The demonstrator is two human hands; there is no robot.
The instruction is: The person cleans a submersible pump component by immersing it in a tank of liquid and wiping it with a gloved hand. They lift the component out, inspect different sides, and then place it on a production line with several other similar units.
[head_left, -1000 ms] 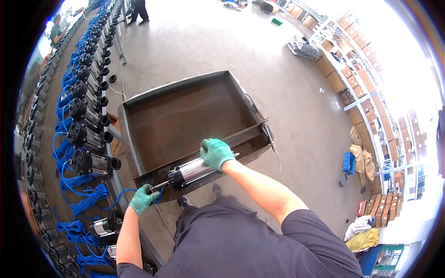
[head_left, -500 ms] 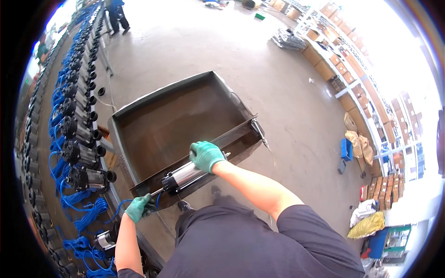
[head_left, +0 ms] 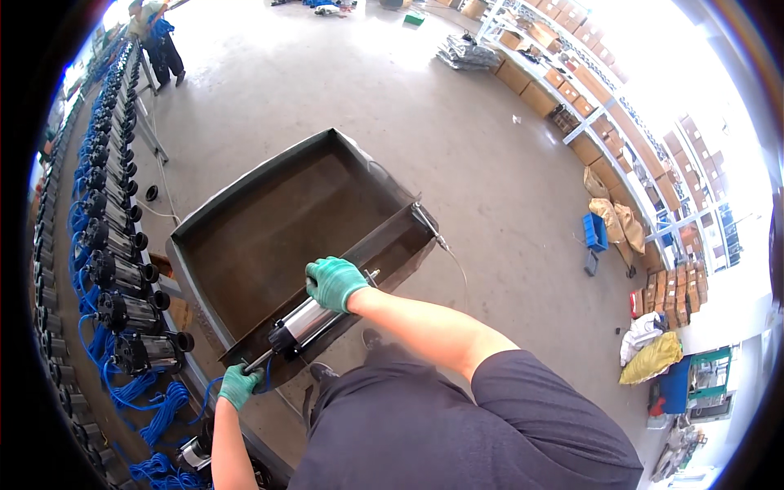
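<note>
A silver, cylindrical electric pump [head_left: 307, 325] with a black end lies slanted along the near side of a dark metal water trough [head_left: 196, 287]. My right hand [head_left: 336, 283], in a green glove, is closed over the upper part of its silver body. At the pump's black end, a thin metal rod [head_left: 260, 360] sticks out toward the lower left. My gloved left hand [head_left: 238, 385] has its fingers wrapped round this rod; its far end is hidden. A blue cable [head_left: 206, 395] runs beside the left hand. Brown, murky water seems to fill the trough.
At left stands a long row of similar pumps [head_left: 122, 269] with coiled blue cables [head_left: 166, 412]. A hose with a metal fitting [head_left: 430, 229] hangs at the trough's right corner. Shelves with boxes [head_left: 572, 94] line the right. Another person [head_left: 159, 41] stands at the far left.
The whole view has shifted, so the trough and pump appear further left and the other person shows more fully. Both hands keep their hold on the pump and rod.
</note>
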